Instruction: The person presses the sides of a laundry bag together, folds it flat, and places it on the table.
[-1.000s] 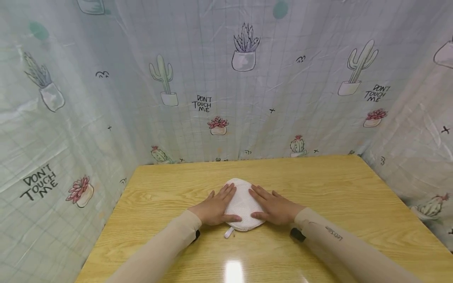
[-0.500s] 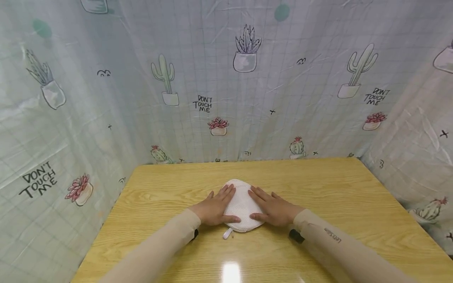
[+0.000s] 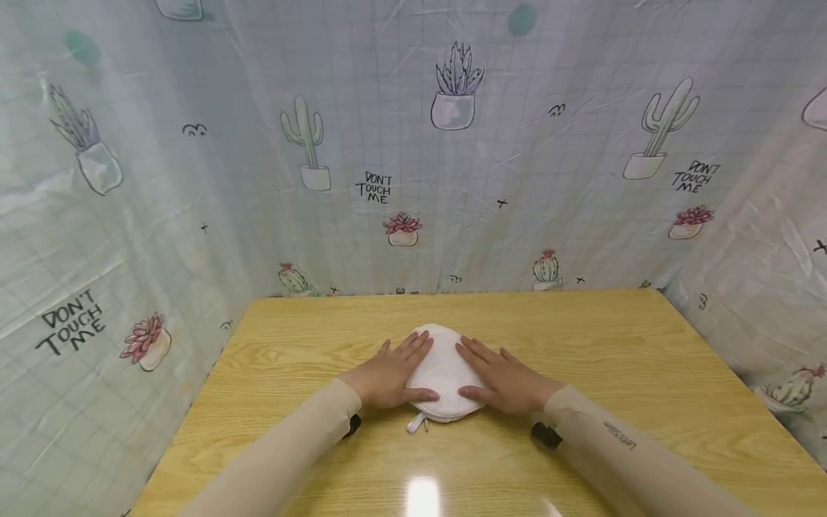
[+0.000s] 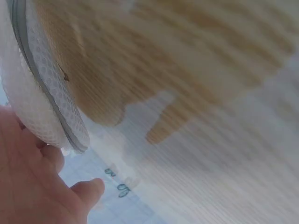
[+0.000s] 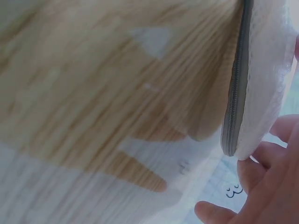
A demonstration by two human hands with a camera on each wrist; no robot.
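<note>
A white mesh laundry bag (image 3: 444,377), rounded and slightly puffed, lies on the wooden table. Its pale pull tab (image 3: 416,422) sticks out at the near edge. My left hand (image 3: 390,375) rests on the bag's left side with fingers extended and thumb pointing inward. On the opposite side, my right hand (image 3: 512,380) lies the same way, so a strip of mesh shows between the two thumbs. A grey zipper (image 4: 39,81) runs along the bag's edge in the left wrist view, and the zipper (image 5: 236,84) also shows in the right wrist view.
The glossy wooden table (image 3: 310,459) extends around the bag and reflects a bright light near the front. Behind it and at both sides hangs a pale curtain (image 3: 362,108) printed with cacti and lettering. Dark wrist bands (image 3: 545,434) show below the sleeves.
Both hands keep nearly the same place on the bag. The head view shifts only slightly.
</note>
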